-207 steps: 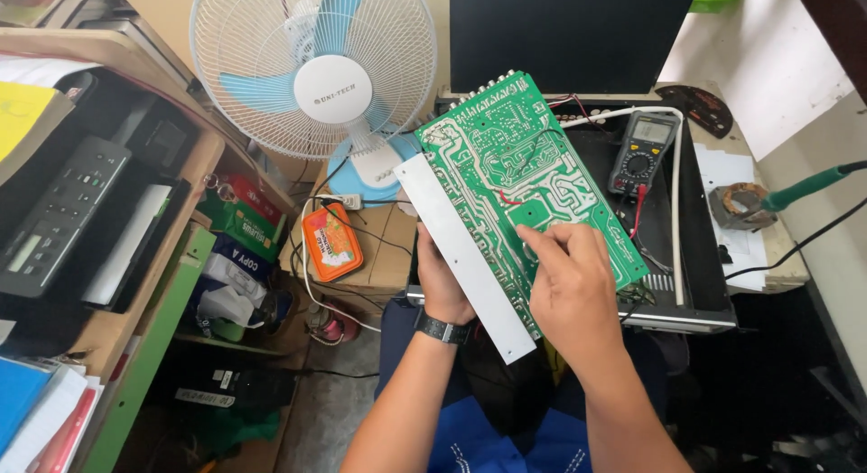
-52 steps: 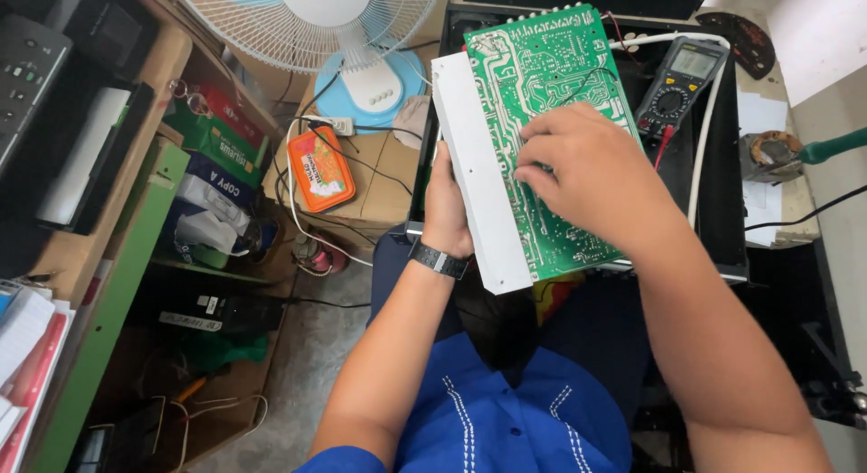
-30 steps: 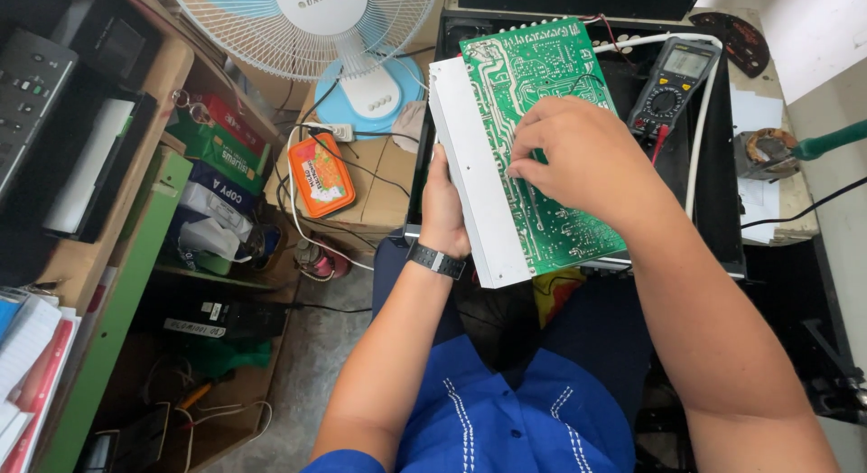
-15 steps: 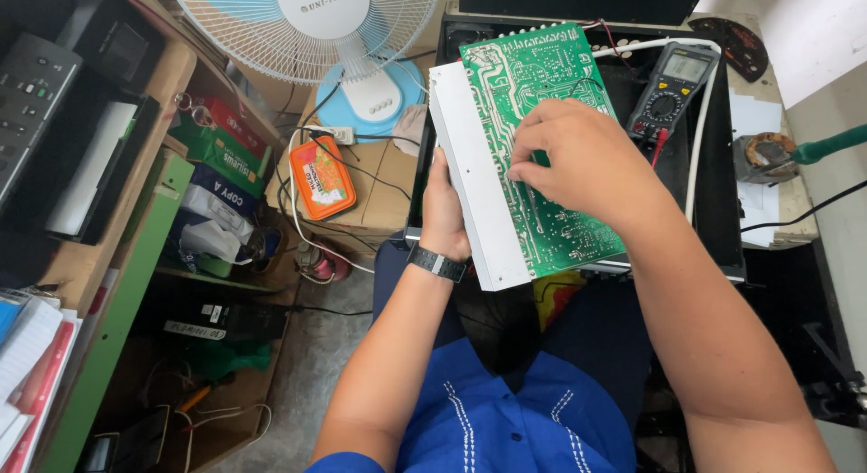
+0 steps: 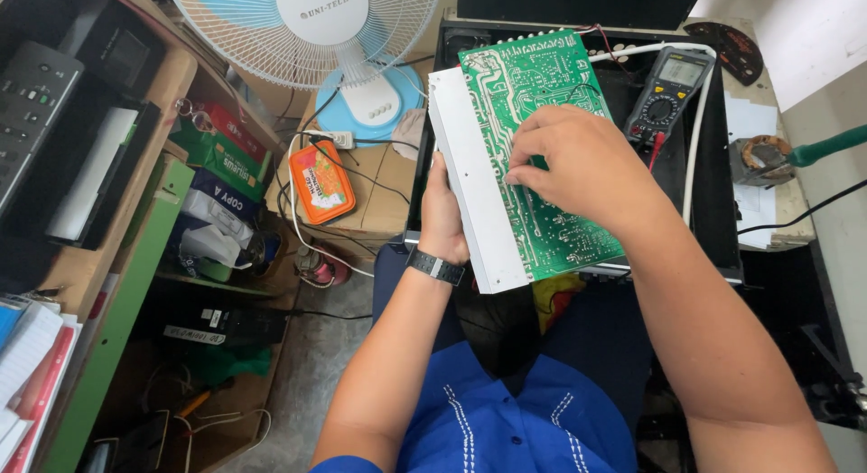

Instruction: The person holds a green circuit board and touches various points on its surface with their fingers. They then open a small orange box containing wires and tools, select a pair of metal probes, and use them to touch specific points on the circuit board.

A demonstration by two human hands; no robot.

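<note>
In the head view, we hold a green circuit board [image 5: 533, 157] tilted up over our lap, solder side toward us, with a white metal strip [image 5: 470, 180] fixed along its left edge. Our left hand [image 5: 442, 216] supports the board from beneath at that strip; only the thumb and the heel of the hand show, so we cannot tell how far the hidden fingers are curled behind it. A dark wristwatch [image 5: 435, 267] sits on that wrist.

Our right hand [image 5: 578, 162] lies on the face of the board, fingers bent and bunched, their tips pressing on the traces near the board's middle. They clasp nothing that we can see; they only touch.

Against the frames of the last two seconds, little differs: the board keeps the same tilt and place, and the right hand's fingertips have crept only slightly over the same patch of traces. Nearly seven seconds back the board was held higher and further from us, with the right hand lower on its face. We judge that the work has settled into close feeling or checking of one spot on the board.

Behind the board lies an open black chassis [image 5: 713, 166], and on it a digital multimeter [image 5: 664, 103] with a white cable [image 5: 695, 121] looping beside it. To the left stand a pale blue desk fan [image 5: 307, 40] and an orange case [image 5: 321, 180] on a cardboard box.
</note>
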